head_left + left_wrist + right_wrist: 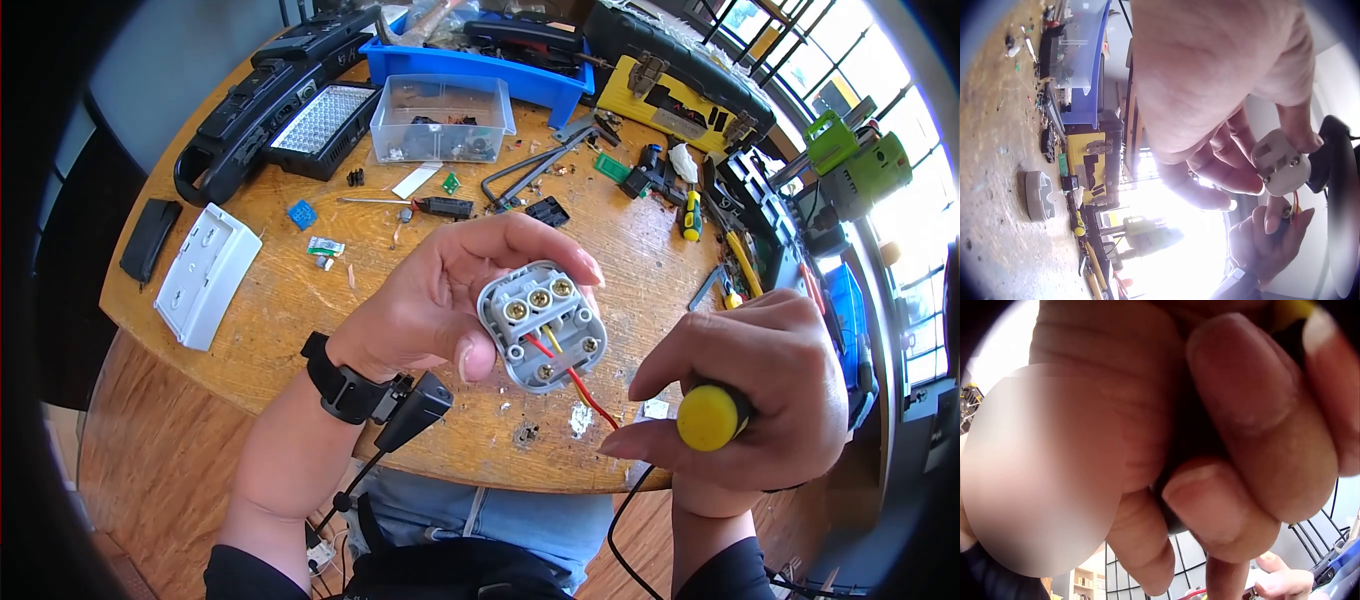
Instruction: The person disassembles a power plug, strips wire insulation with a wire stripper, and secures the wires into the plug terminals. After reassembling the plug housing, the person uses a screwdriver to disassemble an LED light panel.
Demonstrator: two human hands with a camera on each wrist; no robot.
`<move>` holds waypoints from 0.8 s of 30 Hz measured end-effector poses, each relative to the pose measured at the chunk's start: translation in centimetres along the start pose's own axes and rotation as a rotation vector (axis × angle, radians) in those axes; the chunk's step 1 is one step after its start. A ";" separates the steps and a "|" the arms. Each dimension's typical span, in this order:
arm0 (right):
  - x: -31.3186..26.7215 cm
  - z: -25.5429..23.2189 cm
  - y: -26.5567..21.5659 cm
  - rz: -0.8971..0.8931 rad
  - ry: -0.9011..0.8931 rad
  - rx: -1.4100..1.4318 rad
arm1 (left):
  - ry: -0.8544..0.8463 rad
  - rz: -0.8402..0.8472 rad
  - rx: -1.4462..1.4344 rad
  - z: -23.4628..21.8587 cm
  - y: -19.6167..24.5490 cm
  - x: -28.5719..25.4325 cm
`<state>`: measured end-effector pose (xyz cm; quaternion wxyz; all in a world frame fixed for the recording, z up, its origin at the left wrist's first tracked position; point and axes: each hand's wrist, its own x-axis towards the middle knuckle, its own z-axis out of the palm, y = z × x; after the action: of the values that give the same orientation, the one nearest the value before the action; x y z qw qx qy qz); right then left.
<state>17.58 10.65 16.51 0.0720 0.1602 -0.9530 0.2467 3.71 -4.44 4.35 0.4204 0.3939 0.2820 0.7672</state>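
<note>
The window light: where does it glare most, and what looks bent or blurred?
Head view: windows glare at upper right, the table looks bowed; left wrist view: glare washes out the green tool; right wrist view: a blurred oval hides part of the left side, beside the looming right hand.

Grey-white plug (567, 338) is opened up, insides facing the head cam, three brass screws (540, 298) around 12 o'clock. Red wire (592, 394) trails toward 5, yellow-ended tool handle (707, 418) at 4.
</note>
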 end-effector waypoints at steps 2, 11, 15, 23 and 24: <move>-0.1 0.0 0.0 -0.018 -0.030 0.003 | 0.018 -0.019 0.008 0.0 0.1 -0.1; -0.1 0.3 -0.2 -0.038 -0.073 -0.027 | -0.165 0.055 -0.095 -1.4 -0.6 0.1; 0.0 0.4 -0.1 -0.074 -0.080 0.032 | -0.181 0.056 -0.109 -1.4 -0.8 0.1; 0.1 0.4 0.0 -0.112 -0.107 0.049 | -0.179 0.080 -0.082 -1.3 -0.8 0.2; 0.0 0.5 0.0 -0.112 -0.107 0.049 | -0.178 0.080 -0.082 -1.3 -0.8 0.2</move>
<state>17.51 10.42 16.13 0.0309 0.2281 -0.9387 0.2567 2.90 -4.00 3.08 0.4287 0.4541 0.1961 0.7561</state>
